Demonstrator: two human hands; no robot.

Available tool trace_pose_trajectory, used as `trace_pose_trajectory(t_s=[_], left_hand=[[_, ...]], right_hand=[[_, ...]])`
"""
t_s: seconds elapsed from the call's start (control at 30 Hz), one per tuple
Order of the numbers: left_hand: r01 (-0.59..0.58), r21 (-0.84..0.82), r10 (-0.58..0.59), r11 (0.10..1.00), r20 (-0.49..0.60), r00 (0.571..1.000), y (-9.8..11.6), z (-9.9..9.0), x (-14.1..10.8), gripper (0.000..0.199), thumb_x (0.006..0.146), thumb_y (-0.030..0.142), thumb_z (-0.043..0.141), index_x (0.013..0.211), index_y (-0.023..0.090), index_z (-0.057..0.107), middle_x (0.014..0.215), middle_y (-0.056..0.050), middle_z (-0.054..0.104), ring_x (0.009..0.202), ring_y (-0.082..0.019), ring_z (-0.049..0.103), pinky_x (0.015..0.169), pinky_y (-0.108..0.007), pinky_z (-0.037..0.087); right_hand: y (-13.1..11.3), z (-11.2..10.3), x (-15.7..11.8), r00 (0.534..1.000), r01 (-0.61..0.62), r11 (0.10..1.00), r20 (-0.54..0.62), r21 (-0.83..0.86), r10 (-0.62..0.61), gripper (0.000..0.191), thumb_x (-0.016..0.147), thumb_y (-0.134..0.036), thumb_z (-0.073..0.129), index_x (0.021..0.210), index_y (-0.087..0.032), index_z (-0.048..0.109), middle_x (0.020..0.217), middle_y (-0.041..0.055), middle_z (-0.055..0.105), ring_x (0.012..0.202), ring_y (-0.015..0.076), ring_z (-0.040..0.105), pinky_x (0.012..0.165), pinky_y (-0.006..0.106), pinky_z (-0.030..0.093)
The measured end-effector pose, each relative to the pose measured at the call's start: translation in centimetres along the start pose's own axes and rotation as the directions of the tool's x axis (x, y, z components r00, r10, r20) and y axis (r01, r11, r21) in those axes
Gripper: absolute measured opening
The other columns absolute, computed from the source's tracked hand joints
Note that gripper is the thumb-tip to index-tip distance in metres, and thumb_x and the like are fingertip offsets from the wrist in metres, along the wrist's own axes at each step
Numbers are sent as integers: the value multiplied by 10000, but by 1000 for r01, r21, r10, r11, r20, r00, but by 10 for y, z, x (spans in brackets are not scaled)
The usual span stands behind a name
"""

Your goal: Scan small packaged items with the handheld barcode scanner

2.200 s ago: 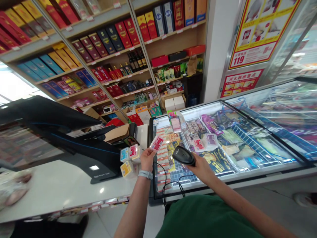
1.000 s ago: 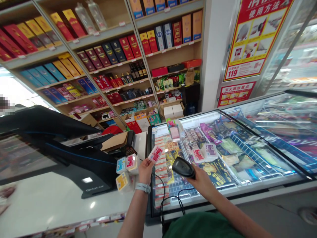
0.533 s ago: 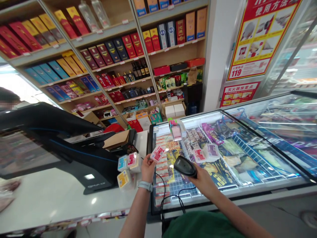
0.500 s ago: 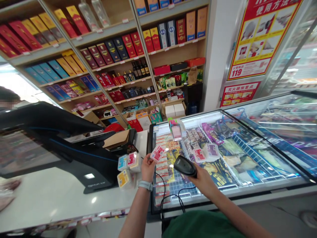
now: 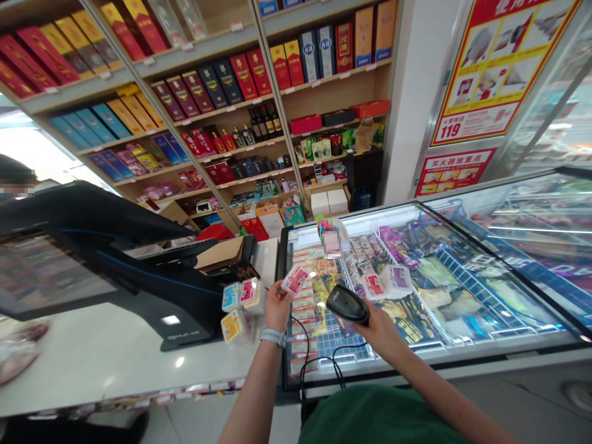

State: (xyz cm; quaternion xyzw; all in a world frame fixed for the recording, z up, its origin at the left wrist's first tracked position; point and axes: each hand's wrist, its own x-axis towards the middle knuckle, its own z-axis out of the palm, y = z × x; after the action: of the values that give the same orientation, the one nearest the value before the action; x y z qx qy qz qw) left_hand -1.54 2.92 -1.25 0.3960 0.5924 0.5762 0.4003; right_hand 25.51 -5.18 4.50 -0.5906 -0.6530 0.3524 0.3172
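Observation:
My left hand [image 5: 278, 306] is closed on the edge of a small clear plastic box with a pink-and-white label [image 5: 296, 279], tilted above the freezer's left end. In my right hand [image 5: 380, 330] is a black handheld barcode scanner [image 5: 346, 304], its head pointing left toward that box with a gap between them. A black cable [image 5: 306, 364] hangs in loops below the hands. Beside my left wrist, several similar boxes stand on the white counter, among them a yellow-labelled box [image 5: 233, 327], a blue-labelled box [image 5: 230, 297] and a pink-labelled box [image 5: 250, 290].
A glass-topped freezer [image 5: 462, 357] holds wire baskets of packaged food; on its glass rest a red-labelled box [image 5: 372, 285] and a purple-labelled box [image 5: 398, 280]. A black checkout terminal [image 5: 185, 308] occupies the counter [image 5: 115, 364]. Behind are stocked shelves [image 5: 231, 114]. Another person's head [image 5: 16, 176] shows at far left.
The view has shifted slightly, moving the surroundings a little in the picture. Both hands keep their hold, and the box and scanner stay nearly the same distance apart.

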Motion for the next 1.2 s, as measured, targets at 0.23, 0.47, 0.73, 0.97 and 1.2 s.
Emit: trace_pose_trajectory(t_s=[0.23,0.47,0.73,0.97,1.2], left_hand=[[-10,-20,10,1000,-7,1000,3,2,3,490,636,168,717,1097,164,551,814,-44,691,751,-156,667,742,-287,515],[-7,-11,7,1000,6,1000,0,4,5,500,622,166,720,1094,176,557,808,-39,691,754,-162,669,746,-286,513],[-44,42,42,998,36,998,-5,3,4,497,638,200,716,1102,163,544,814,-49,691,744,-157,660,723,-274,507],[-55,59,54,997,18,998,-5,3,4,505,638,197,713,1113,161,543,795,-37,682,723,-150,650,700,-261,499],[-43,39,42,998,23,999,-4,4,4,497,648,203,704,1113,169,533,788,-37,681,732,-160,654,713,-281,503]], right_hand=[[3,2,2,1000,2,1000,-4,-8,-2,374,746,-215,574,1119,-196,598,1021,86,705,993,260,644,840,349,484],[4,3,2,1000,16,1000,-7,-1,-16,376,756,-240,576,1126,-178,592,1043,93,700,1000,262,644,843,348,486],[4,1,2,1000,9,1000,4,-21,-9,398,752,-207,572,1149,-178,580,1046,98,699,1007,263,640,843,344,483],[4,2,2,1000,30,999,3,-32,-30,387,767,-222,572,1148,-157,583,1040,114,696,985,263,642,837,345,476],[5,2,3,1000,25,999,-12,-22,-25,379,775,-250,571,1141,-155,592,1028,111,701,963,266,649,814,345,482]])
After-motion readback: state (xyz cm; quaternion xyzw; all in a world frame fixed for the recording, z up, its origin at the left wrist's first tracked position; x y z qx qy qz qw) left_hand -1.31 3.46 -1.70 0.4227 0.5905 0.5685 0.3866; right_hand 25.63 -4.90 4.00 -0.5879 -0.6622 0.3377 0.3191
